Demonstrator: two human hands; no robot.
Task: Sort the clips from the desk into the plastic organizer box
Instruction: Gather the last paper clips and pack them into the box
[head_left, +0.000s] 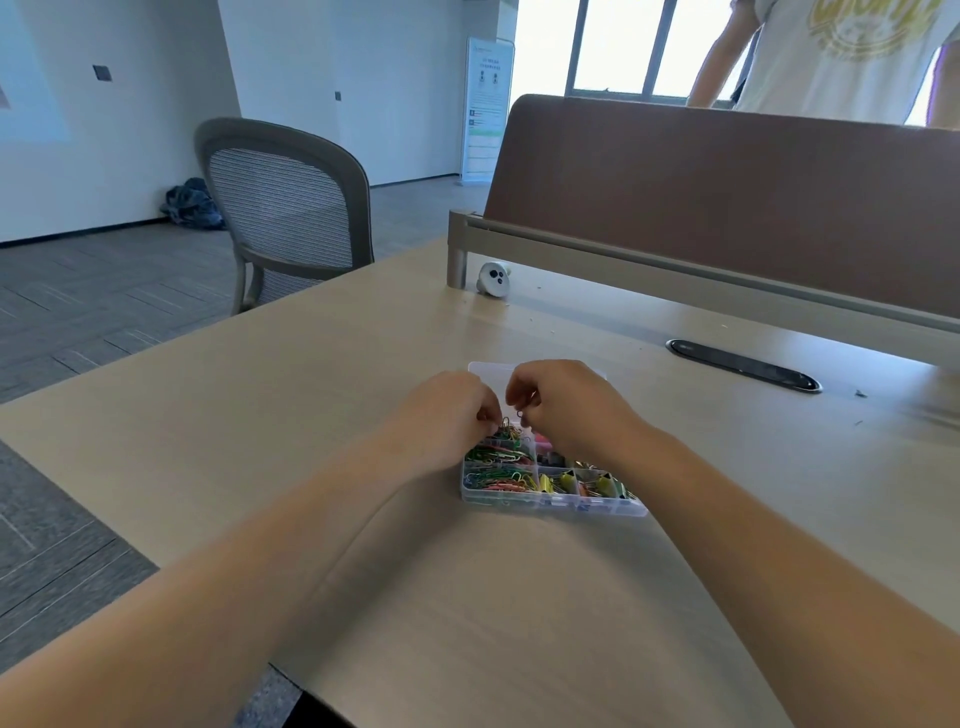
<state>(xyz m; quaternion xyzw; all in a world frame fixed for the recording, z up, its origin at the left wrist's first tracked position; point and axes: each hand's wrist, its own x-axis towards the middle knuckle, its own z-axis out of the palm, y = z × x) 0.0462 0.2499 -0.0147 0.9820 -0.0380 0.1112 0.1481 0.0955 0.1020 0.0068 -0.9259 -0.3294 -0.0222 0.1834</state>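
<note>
Head view. Centre of frame: clear plastic organizer box (551, 503) lies flat on the desk (311, 415), lid open toward the top of the frame. Left compartments are packed with coloured paper clips (497, 458), green, yellow, pink and orange. Lower right compartments hold yellow binder clips (602, 483).

Left hand (447, 410) is over the box's upper left corner, fingers curled, tips pinching the top of the paper clips heap. Right hand (566, 410) is just beside it and covers the box's upper right part, fingers curled, pinching a small dark clip (521, 415) above the box; clip type too small to tell. The two hands are nearly touching at the fingertips. Both bare forearms run in from the bottom edge.

Rest:
- Grey mesh chair (291, 208), upper left, at the desk's far edge.
- Brown divider panel (727, 197), upper right, along the desk's back.
- Small white round device (493, 279) at the panel's foot.
- Dark oval cable slot (743, 364) in the desk, right of the box.
- Person in a white printed T-shirt (841, 52) behind the panel, top right.
- Standing banner (485, 109) by the window.
- Dark bundle (189, 202) on the floor against the wall, left.
</note>
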